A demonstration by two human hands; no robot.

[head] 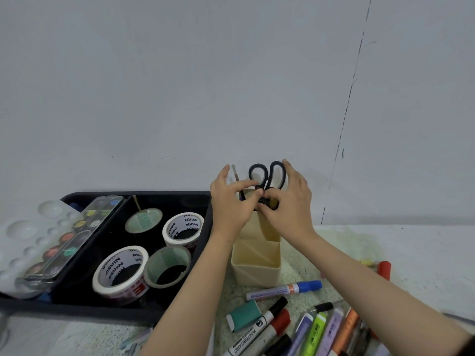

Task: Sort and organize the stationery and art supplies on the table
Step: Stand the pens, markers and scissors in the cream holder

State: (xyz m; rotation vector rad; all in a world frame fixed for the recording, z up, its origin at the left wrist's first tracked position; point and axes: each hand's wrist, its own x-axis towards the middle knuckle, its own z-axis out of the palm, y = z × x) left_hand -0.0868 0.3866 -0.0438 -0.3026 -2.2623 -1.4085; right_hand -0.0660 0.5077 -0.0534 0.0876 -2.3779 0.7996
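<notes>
A tall beige plastic organiser box (254, 276) stands on the speckled surface (411, 253), just beside a black tray (77, 310) holding rolls of tape (120, 273). The black-handled scissors (267, 179) stand blades-down in the box's rear compartment with the handles sticking up, next to a thin paintbrush (236, 177).

The right hand (290, 204) pinches the scissors just below the loops, one finger laid along the outer loop. The left hand (231, 204) reaches its fingers (246, 187) across to the same spot. I cannot tell whether they grasp anything or only touch.

The box looks light and narrow, with tall things loaded at the back, so a sideways push from either hand could tip it toward the wall or tray. The scissors could also snag the paintbrush and drag it out. The loose markers (257, 330) near the wrists could be rolled off by a forearm.
</notes>
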